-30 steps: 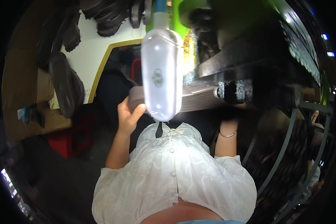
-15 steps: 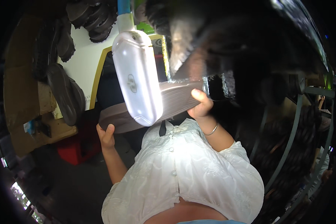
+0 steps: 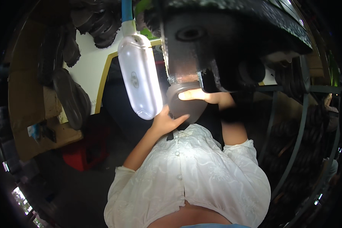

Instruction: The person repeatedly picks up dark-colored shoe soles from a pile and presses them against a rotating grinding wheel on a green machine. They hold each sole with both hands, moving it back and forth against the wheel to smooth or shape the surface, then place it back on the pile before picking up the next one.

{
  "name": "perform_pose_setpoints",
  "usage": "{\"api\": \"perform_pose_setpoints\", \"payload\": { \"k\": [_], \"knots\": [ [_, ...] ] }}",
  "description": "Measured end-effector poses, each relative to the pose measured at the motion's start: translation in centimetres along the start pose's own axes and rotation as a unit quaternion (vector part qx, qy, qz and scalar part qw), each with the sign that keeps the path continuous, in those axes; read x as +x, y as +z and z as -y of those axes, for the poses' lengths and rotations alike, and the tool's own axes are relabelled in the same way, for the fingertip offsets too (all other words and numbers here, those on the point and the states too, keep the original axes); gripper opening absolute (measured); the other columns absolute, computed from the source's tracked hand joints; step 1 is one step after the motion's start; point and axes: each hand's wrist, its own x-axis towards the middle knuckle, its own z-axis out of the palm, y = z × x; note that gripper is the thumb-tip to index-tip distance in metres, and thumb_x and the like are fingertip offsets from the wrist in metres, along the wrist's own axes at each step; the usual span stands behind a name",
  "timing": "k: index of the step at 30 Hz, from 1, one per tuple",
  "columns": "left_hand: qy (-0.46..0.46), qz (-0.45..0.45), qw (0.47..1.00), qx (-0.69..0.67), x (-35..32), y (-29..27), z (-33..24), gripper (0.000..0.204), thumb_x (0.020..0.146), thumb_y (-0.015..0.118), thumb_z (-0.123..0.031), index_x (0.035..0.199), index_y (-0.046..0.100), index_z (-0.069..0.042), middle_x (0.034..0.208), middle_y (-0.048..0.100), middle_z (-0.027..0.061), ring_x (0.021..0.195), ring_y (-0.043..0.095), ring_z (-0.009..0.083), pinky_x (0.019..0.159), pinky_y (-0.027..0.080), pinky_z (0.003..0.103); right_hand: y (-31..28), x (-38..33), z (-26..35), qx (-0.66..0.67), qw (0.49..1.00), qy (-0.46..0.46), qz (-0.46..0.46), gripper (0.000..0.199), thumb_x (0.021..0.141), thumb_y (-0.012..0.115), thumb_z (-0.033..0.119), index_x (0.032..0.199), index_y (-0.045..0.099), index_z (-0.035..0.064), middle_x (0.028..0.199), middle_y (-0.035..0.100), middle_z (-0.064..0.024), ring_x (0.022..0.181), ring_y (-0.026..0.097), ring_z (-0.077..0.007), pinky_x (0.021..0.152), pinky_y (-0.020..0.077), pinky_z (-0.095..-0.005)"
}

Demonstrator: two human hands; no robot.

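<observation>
Left hand (image 3: 166, 122) pinches lower-left edge of brown-grey, rubbery shoe sole (image 3: 193, 108); right hand (image 3: 212, 97) clasps its upper right, grip partly hidden. Sole between hands, beneath dark metal machine (image 3: 226, 40). Step looks like positioning sole; next move calls for steady guiding.

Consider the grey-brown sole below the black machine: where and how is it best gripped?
Probably grip the grey-brown sole by its side edges, left hand from lower left, right hand from the right: its outline is rounded, and the black machine crowds its top.
</observation>
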Motion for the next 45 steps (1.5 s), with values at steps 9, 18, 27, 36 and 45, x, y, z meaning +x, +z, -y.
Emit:
{"api": "perform_pose_setpoints", "payload": {
  "k": [9, 18, 27, 36, 45],
  "knots": [
    [0.121, -0.162, 0.975, -0.094, 4.2, -0.4, -8.7, 0.024, 0.071, 0.071, -0.024, 0.089, 0.068, -0.008, 0.08, 0.066, 0.0097, 0.073, 0.062, 0.0185, 0.069, 0.048, 0.027, 1.2, -5.4, -6.2, 0.198, 0.98, 0.02, -0.008, 0.059, 0.066, 0.072, 0.012, 0.117, 0.044, 0.002, 0.115, 0.051, -0.0098, 0.109, 0.047, -0.0195, 0.094, 0.0365, -0.0322],
    [0.182, -0.104, 0.976, -0.059, 1.8, -1.4, -4.6, 0.016, 0.081, 0.059, -0.009, 0.094, 0.062, -0.002, 0.082, 0.061, 0.0114, 0.077, 0.059, 0.0187, 0.064, 0.046, 0.027, 2.9, -14.4, -13.6, 0.114, 0.968, 0.225, 0.012, 0.04, 0.06, 0.074, 0.01, 0.097, 0.061, 0.001, 0.093, 0.062, -0.0088, 0.088, 0.057, -0.0172, 0.078, 0.0456, -0.028],
    [0.096, -0.113, 0.961, -0.234, 0.3, -0.7, -3.7, 0.017, 0.085, 0.054, -0.013, 0.087, 0.06, 0.002, 0.074, 0.058, -0.0001, 0.065, 0.051, 0.0058, 0.059, 0.041, 0.021, -11.0, -17.0, -11.9, 0.298, 0.918, 0.032, -0.261, 0.045, 0.05, 0.057, 0.01, 0.092, 0.056, -0.0077, 0.088, 0.06, -0.0133, 0.08, 0.059, -0.0217, 0.076, 0.0461, -0.0282],
    [0.082, -0.091, 0.96, -0.253, -1.5, -2.8, -1.4, 0.019, 0.077, 0.057, -0.003, 0.095, 0.057, 0.003, 0.081, 0.059, 0.0021, 0.072, 0.054, 0.008, 0.066, 0.042, 0.022, -7.6, -10.5, -5.5, 0.284, 0.874, -0.081, -0.387, 0.049, 0.072, 0.061, 0.023, 0.109, 0.049, -0.006, 0.097, 0.058, -0.0141, 0.087, 0.057, -0.0225, 0.079, 0.047, -0.0328],
    [0.064, -0.102, 0.968, -0.22, -2.7, -3.5, -0.4, 0.041, 0.082, 0.055, -0.011, 0.118, 0.042, 0.004, 0.109, 0.053, 0.0072, 0.1, 0.049, 0.0132, 0.089, 0.036, 0.027, -5.5, -7.5, -4.0, 0.338, 0.875, -0.124, -0.323, 0.052, 0.071, 0.061, 0.023, 0.113, 0.046, -0.0043, 0.099, 0.056, -0.0137, 0.091, 0.055, -0.0228, 0.083, 0.0444, -0.0329]
  ]
}}
